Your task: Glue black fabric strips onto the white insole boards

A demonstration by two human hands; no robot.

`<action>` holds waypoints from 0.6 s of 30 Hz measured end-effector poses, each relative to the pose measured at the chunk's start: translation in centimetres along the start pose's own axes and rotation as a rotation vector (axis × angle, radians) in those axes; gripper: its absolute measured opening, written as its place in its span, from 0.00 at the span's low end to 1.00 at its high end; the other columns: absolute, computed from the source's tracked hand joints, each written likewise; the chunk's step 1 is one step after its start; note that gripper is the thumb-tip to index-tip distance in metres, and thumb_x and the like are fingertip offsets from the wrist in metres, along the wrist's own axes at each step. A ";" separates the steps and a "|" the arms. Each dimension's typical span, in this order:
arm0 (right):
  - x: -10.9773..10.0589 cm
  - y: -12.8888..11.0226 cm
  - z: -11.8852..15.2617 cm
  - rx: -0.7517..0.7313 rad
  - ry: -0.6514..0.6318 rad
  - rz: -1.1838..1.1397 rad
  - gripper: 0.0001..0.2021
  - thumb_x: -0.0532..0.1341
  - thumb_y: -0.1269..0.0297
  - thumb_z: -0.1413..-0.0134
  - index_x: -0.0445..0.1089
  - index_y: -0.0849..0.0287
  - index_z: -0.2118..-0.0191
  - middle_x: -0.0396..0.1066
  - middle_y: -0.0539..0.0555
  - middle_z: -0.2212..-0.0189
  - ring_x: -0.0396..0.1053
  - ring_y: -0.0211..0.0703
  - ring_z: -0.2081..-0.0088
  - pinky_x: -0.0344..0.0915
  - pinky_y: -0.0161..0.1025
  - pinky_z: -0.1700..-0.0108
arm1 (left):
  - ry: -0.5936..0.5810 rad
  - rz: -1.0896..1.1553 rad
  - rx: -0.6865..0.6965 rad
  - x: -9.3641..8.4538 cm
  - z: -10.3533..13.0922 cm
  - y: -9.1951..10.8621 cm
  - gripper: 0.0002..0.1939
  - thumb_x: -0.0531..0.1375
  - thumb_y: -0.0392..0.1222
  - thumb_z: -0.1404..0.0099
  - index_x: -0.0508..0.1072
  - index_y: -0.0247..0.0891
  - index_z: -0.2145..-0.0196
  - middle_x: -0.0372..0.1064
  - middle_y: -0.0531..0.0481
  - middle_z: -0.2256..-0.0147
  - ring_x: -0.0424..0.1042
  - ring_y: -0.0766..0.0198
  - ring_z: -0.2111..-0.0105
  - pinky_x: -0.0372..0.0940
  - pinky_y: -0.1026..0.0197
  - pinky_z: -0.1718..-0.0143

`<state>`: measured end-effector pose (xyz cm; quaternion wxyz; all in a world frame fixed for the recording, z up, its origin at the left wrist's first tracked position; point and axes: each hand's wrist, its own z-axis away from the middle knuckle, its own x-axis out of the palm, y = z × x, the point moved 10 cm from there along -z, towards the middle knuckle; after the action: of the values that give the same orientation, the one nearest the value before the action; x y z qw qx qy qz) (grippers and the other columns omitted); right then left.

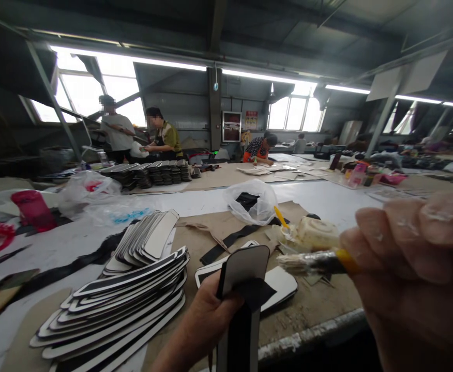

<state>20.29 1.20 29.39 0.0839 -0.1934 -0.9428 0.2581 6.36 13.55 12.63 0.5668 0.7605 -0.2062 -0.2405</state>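
My left hand (205, 315) is closed round a long, flat panel with rounded ends (245, 261), pale grey with a dark edge. A black strip (255, 293) lies across and along this panel, under my thumb. Raised at the right, my right hand (412, 253) grips a paintbrush (312, 262) with a yellow and black handle. White smears show on the fingers, and the bristles point left towards the panel. Behind the brush sits a pale, crusted tub (314, 232) with a yellow stick (281, 217) standing in it. More white panels (278, 289) lie behind my left hand.
Fanned stacks of black-edged panels (121, 310) fill the left of the bench. Beyond are a plastic bag with black pieces (250, 201), black strips (230, 243) and a pink container (33, 211). Several people work farther back, one bending over a table (259, 147).
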 end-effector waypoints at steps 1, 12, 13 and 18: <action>0.1 0.2 -0.2 0.028 0.040 -0.128 0.26 0.35 0.60 0.33 0.63 0.53 0.76 0.40 0.45 0.89 0.44 0.36 0.88 0.47 0.34 0.87 | -0.005 -0.005 -0.005 0.1 0.1 -0.1 0.10 0.58 0.36 0.41 0.77 0.39 0.62 0.74 0.50 0.65 0.69 0.59 0.65 0.63 0.63 0.62; 5.8 4.7 0.9 0.271 -0.176 -0.543 0.23 0.48 0.55 0.36 0.63 0.57 0.81 0.47 0.44 0.90 0.46 0.33 0.87 0.47 0.32 0.86 | -0.123 0.034 -0.079 1.9 0.7 -0.3 0.09 0.59 0.39 0.41 0.76 0.37 0.63 0.68 0.52 0.71 0.64 0.64 0.69 0.61 0.67 0.68; 5.9 4.8 1.0 0.283 -0.181 -0.549 0.23 0.48 0.55 0.36 0.63 0.57 0.81 0.47 0.44 0.91 0.46 0.33 0.87 0.47 0.32 0.86 | -0.125 0.047 -0.101 2.0 0.7 -0.6 0.09 0.60 0.40 0.41 0.76 0.38 0.63 0.68 0.53 0.72 0.63 0.64 0.70 0.60 0.67 0.69; 6.8 5.8 1.7 0.381 -0.244 -0.566 0.23 0.49 0.54 0.37 0.63 0.57 0.81 0.48 0.44 0.91 0.47 0.33 0.88 0.46 0.31 0.87 | -0.134 0.089 -0.185 2.4 1.0 -1.9 0.07 0.60 0.43 0.42 0.74 0.36 0.72 0.64 0.54 0.77 0.58 0.68 0.75 0.57 0.69 0.74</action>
<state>15.57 7.83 25.34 0.0736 0.1264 -0.8971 0.4170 7.78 11.93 10.28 0.6295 0.6773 -0.2542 -0.2834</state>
